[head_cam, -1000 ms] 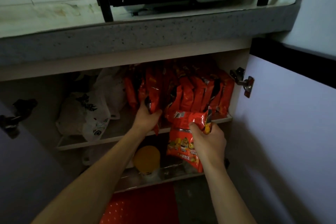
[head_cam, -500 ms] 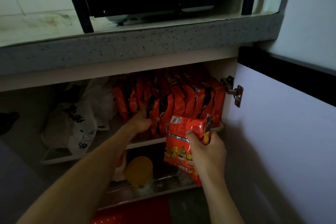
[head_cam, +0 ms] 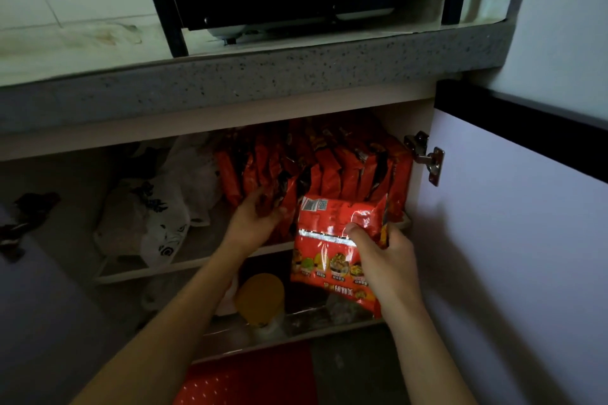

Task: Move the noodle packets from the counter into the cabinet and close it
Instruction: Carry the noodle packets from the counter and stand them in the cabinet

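Now shelving: the right hand [head_cam: 388, 260] grips a noodle packet [head_cam: 332, 240], while the left hand [head_cam: 253, 217] presses the standing packets [head_cam: 329, 164] aside; next, probably slot it in.

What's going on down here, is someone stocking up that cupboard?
Yes. A person is putting noodle packets into the open cabinet under the counter. The right hand grips one red packet in front of the upper shelf, not yet placed. The left hand reaches into the row of red packets already standing on that shelf, fingers among them, seemingly making room. A white plastic bag sits to their left. The right cabinet door stands open.
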A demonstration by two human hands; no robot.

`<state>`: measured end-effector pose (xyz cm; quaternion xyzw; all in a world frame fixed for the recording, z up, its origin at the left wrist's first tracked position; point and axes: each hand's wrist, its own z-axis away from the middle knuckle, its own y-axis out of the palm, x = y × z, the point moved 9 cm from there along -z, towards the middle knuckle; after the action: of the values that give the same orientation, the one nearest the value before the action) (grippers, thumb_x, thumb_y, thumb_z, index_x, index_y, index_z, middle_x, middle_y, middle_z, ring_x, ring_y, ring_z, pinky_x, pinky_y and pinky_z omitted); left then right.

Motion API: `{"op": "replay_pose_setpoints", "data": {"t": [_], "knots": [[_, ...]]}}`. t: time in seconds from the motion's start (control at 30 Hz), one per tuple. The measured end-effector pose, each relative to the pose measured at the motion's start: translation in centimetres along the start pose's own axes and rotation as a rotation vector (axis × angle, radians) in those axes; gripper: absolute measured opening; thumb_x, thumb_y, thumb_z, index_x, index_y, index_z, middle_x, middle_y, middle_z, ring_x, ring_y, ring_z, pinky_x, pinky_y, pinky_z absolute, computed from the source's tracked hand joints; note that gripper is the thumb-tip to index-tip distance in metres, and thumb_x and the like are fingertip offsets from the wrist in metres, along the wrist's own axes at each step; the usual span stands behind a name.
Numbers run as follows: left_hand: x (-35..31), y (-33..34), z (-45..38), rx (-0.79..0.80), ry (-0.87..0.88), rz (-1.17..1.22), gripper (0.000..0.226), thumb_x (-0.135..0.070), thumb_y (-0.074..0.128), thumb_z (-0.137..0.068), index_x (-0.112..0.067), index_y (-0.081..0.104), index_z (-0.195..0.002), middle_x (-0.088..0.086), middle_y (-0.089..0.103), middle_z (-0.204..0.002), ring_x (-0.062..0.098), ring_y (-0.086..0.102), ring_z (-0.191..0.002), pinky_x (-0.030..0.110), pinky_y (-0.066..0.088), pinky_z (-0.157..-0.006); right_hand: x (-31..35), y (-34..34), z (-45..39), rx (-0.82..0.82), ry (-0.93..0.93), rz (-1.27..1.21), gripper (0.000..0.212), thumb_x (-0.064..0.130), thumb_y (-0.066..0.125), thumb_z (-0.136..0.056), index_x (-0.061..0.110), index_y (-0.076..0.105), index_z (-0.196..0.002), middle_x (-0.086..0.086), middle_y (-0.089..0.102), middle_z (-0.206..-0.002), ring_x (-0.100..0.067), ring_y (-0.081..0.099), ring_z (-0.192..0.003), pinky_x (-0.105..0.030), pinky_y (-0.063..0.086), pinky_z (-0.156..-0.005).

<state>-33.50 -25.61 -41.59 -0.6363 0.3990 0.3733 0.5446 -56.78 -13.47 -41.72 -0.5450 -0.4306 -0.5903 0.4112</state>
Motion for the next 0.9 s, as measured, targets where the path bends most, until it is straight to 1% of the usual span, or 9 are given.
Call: {"op": "replay_pose_setpoints", "data": {"t": [0.07, 0.1, 0.17, 0.23, 0.33, 0.47, 0.6, 0.8, 0.9], "knots": [[0.9, -1.9, 3.0, -0.142, -0.105, 0.114, 0.026, -0.022, 0.066, -0.090, -0.016, 0.063, -0.116, 0.004, 0.066, -0.117, 0.016, 0.063, -0.099, 0.023, 0.049, -0.081, 0.2, 0.4, 0.2, 0.033, 0.013, -0.054, 0.016, 0.041, 0.069, -0.086, 0.036, 0.061, -0.100, 0.008, 0.073, -0.096, -0.012, 0.072, -0.082, -0.029, 0.054, -0.066], [1.9, -2.2, 4.6, -0.135, -0.192, 0.229, 0.016, -0.025, 0.065, -0.092, -0.017, 0.066, -0.106, 0.008, 0.069, -0.113, 0.019, 0.066, -0.094, 0.031, 0.052, -0.083, 0.2, 0.8, 0.5, 0.041, 0.029, -0.097, 0.016, 0.042, 0.069, -0.086, 0.037, 0.062, -0.099, 0.007, 0.074, -0.094, -0.014, 0.073, -0.081, -0.030, 0.055, -0.068], [2.5, -0.8, 7.5, 0.008, -0.340, 0.440, 0.029, -0.041, 0.063, -0.090, -0.015, 0.069, -0.104, 0.011, 0.073, -0.108, 0.027, 0.070, -0.095, 0.047, 0.052, -0.095, -0.1, 1.4, 0.6, 0.035, 0.076, -0.185, 0.015, 0.042, 0.070, -0.086, 0.036, 0.064, -0.097, 0.004, 0.076, -0.091, -0.016, 0.075, -0.077, -0.035, 0.059, -0.070], [1.6, 0.2, 10.4, 0.134, -0.402, 0.596, 0.044, -0.050, 0.059, -0.088, -0.016, 0.068, -0.112, 0.009, 0.074, -0.105, 0.029, 0.069, -0.100, 0.049, 0.051, -0.094, -1.3, 2.6, 0.7, 0.017, 0.176, -0.287, 0.018, 0.042, 0.072, -0.085, 0.032, 0.065, -0.098, -0.001, 0.077, -0.092, -0.020, 0.076, -0.077, -0.043, 0.061, -0.074], [-0.9, 0.0, 12.9, 0.132, -0.320, 0.769, 0.041, -0.034, 0.063, -0.083, -0.013, 0.062, -0.118, 0.011, 0.074, -0.107, 0.028, 0.070, -0.098, 0.046, 0.056, -0.086, -3.0, 5.8, 1.5, 0.130, 0.374, -0.356, 0.032, 0.046, 0.067, -0.088, 0.023, 0.064, -0.110, -0.009, 0.076, -0.097, -0.027, 0.075, -0.085, -0.046, 0.060, -0.077], [-1.1, -3.0, 13.7, -0.093, -0.210, 0.724, 0.026, -0.016, 0.068, -0.085, -0.015, 0.066, -0.111, 0.007, 0.075, -0.105, 0.022, 0.072, -0.094, 0.042, 0.056, -0.084, -4.3, 9.0, 2.4, 0.277, 0.460, -0.314, 0.032, 0.049, 0.054, -0.095, 0.021, 0.061, -0.109, -0.008, 0.074, -0.105, -0.026, 0.071, -0.097, -0.045, 0.058, -0.084], [0.1, -5.5, 13.9, -0.246, -0.209, 0.711, 0.021, -0.026, 0.065, -0.090, -0.030, 0.065, -0.110, -0.003, 0.074, -0.106, 0.014, 0.071, -0.095, 0.038, 0.055, -0.079, -4.1, 10.2, 2.2, 0.265, 0.382, -0.234, 0.016, 0.038, 0.055, -0.098, 0.024, 0.062, -0.102, -0.004, 0.073, -0.105, -0.023, 0.068, -0.101, -0.051, 0.054, -0.092], [0.3, -4.9, 13.0, -0.134, -0.174, 0.529, 0.032, -0.015, 0.066, -0.089, -0.026, 0.060, -0.119, -0.001, 0.073, -0.109, 0.018, 0.070, -0.101, 0.050, 0.054, -0.092, -5.0, 12.9, 2.3, 0.332, 0.352, -0.088, 0.013, 0.035, 0.049, -0.102, 0.031, 0.062, -0.102, -0.001, 0.069, -0.113, -0.021, 0.066, -0.104, -0.045, 0.055, -0.092], [-0.7, -6.9, 12.0, -0.255, -0.074, 0.412, 0.038, -0.015, 0.065, -0.091, -0.024, 0.053, -0.126, -0.007, 0.070, -0.108, 0.010, 0.068, -0.099, 0.039, 0.056, -0.089, -5.0, 13.0, 2.1, 0.349, 0.349, -0.072, 0.022, 0.040, 0.056, -0.098, 0.024, 0.065, -0.110, -0.001, 0.069, -0.109, -0.021, 0.069, -0.100, -0.043, 0.056, -0.091]]}}
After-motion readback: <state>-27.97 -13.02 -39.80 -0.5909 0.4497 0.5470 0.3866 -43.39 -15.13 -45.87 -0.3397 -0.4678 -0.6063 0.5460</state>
